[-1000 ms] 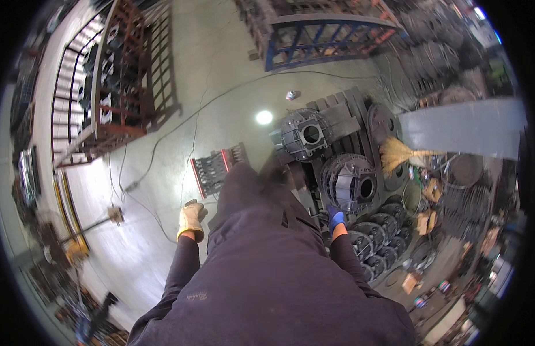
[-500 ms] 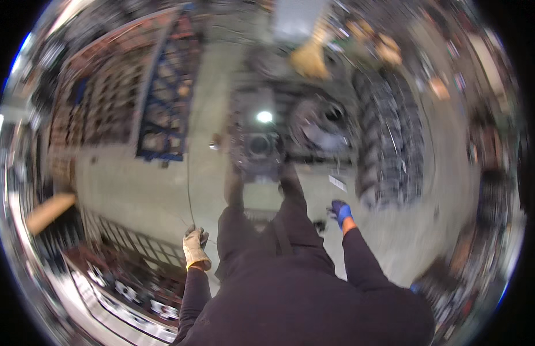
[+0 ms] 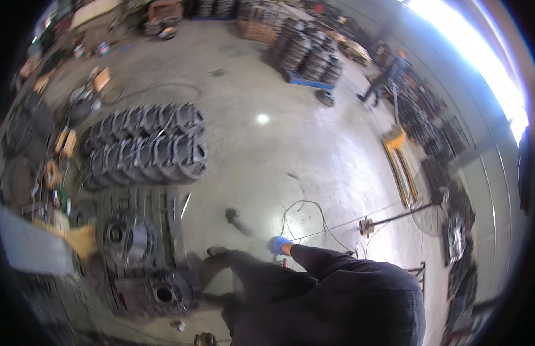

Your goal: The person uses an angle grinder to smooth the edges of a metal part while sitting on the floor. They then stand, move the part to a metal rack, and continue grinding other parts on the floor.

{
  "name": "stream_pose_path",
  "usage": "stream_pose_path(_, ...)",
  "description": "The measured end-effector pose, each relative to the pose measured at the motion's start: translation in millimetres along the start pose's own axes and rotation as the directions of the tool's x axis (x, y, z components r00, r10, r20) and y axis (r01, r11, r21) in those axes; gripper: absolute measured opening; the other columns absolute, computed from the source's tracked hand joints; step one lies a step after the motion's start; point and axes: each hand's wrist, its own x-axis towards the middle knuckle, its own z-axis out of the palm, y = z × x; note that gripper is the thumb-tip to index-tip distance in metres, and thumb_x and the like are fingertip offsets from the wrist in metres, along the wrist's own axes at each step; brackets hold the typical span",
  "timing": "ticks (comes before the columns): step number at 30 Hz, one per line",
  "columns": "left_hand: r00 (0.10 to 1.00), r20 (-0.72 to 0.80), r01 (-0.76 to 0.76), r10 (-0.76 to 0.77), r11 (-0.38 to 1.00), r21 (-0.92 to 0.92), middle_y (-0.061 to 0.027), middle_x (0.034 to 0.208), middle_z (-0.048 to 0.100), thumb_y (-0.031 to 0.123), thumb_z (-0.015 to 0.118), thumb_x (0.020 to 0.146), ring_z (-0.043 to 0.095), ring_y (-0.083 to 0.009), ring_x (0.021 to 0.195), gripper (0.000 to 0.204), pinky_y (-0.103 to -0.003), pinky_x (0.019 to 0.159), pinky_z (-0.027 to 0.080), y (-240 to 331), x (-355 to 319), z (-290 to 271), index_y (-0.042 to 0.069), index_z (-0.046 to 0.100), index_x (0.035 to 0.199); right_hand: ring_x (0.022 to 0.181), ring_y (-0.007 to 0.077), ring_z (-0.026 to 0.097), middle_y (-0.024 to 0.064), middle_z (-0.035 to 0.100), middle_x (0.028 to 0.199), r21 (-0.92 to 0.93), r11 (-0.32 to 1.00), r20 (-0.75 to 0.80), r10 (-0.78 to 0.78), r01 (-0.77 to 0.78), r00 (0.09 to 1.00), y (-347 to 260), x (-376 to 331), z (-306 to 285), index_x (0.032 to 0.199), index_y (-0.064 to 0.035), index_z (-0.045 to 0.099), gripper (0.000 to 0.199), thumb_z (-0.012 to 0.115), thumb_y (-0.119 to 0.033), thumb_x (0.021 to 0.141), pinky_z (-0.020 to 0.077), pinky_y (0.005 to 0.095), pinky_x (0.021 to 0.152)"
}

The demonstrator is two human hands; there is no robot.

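Note:
My right hand (image 3: 278, 245), in a blue glove with an orange cuff, is stretched out low over the floor. Its fingers blur together, and I cannot tell whether it holds anything. A small red and dark item (image 3: 283, 263) shows just below it, and a dark cable (image 3: 322, 216) loops on the floor nearby. At the lower edge only the top of my left hand (image 3: 205, 339), in a tan glove, shows; its grip is hidden. To the left of my legs lie a round metal housing (image 3: 129, 236) and another housing with a round opening (image 3: 165, 293) on a dark slatted base.
Two rows of ribbed dark metal castings (image 3: 146, 158) stand at left. A dark cylindrical piece (image 3: 237, 221) lies on the floor ahead. Farther right are a yellow pallet jack (image 3: 400, 164), a fan (image 3: 429, 210), and a walking person (image 3: 388, 78). Stacked castings on a blue pallet (image 3: 310, 81) stand beyond.
My view has swung to the right, bringing the open floor, person and pallet jack into sight. The housings now appear at left, and my left hand has dropped to the lower edge.

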Motion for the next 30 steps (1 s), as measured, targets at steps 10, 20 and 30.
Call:
stream_pose_path(10, 0.659, 0.683, -0.748, 0.316, 0.179, 0.639, -0.0139, 0.120, 0.076, 0.030, 0.069, 0.098, 0.070, -0.0276, 0.112, 0.039, -0.041, 0.100, 0.054, 121.8, -0.4, 174.5, 0.003, 0.072, 0.127, 0.071, 0.0210, 0.074, 0.0085, 0.077, 0.085, 0.726, 0.630, 0.071, 0.330, -0.275, 0.941, 63.6, 31.5, 35.0, 0.101, -0.0034, 0.079, 0.026, 0.070, -0.028, 0.098, 0.0578, 0.0384, 0.063)
stream_pose_path(20, 0.260, 0.943, -0.932, 0.205, -0.201, 0.301, -0.0155, 0.126, 0.073, 0.026, 0.068, 0.097, 0.068, -0.0327, 0.117, 0.033, -0.043, 0.101, 0.054, 108.0, 79.8, 152.4, 0.012, 0.073, 0.127, 0.076, 0.0219, 0.075, 0.0095, 0.077, 0.087, 0.478, 0.869, -0.306, 0.025, 0.130, 0.952, 66.6, 71.6, 57.8, 0.102, -0.0063, 0.079, 0.021, 0.070, -0.024, 0.094, 0.0590, 0.0383, 0.066)
stream_pose_path(30, 0.769, 0.630, -0.639, 0.105, 0.141, 0.756, -0.0162, 0.127, 0.073, 0.030, 0.072, 0.095, 0.068, -0.0358, 0.117, 0.052, -0.051, 0.102, 0.052, 77.1, 79.2, 111.7, 0.016, 0.056, 0.143, 0.072, 0.0206, 0.075, 0.0126, 0.080, 0.091, 0.631, 0.713, 0.047, 0.358, -0.305, 0.933, 29.0, 2.3, 84.8, 0.098, 0.0009, 0.075, 0.038, 0.059, -0.033, 0.104, 0.0575, 0.0384, 0.063)
